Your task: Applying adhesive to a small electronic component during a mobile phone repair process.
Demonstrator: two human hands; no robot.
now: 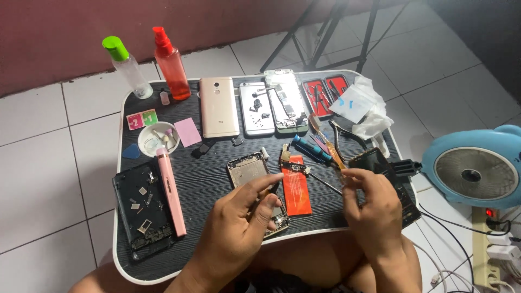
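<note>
Phone frame (251, 174), opened and showing its bare metal inside, lies near the front edge of the dark ribbed lap table (206, 184), partly under the left hand (244, 209). That hand is loosely curled above it, index finger stretched toward the middle; whether it pinches anything I cannot tell. The right hand (369, 201) hovers just beside, thumb and fingers drawn together around the thin orange flex strip (337, 160) that runs up toward the blue-handled screwdriver (312, 151); the grip itself is too small to read surely. Between the hands lies a flat orange-red rectangular battery (296, 191) with a small dark part at its top end.

Along the back row stand a clear bottle with a green cap (127, 68) and a red spray bottle (171, 66), then a gold phone back (218, 107), a silver phone back (256, 108) strewn with tiny parts, and a stripped chassis (286, 103). A red-lined tool case (325, 93) sits beside crumpled clear plastic wrap (362, 106). At the left, small square pink and green packets (142, 119) lie by a white round dish (158, 138), with a pink square card (188, 132) just beside it. A pink pen-shaped tool (171, 191) rests alongside a black phone panel (142, 209). A light blue fan (476, 168) stands on the tiled floor at the right.
</note>
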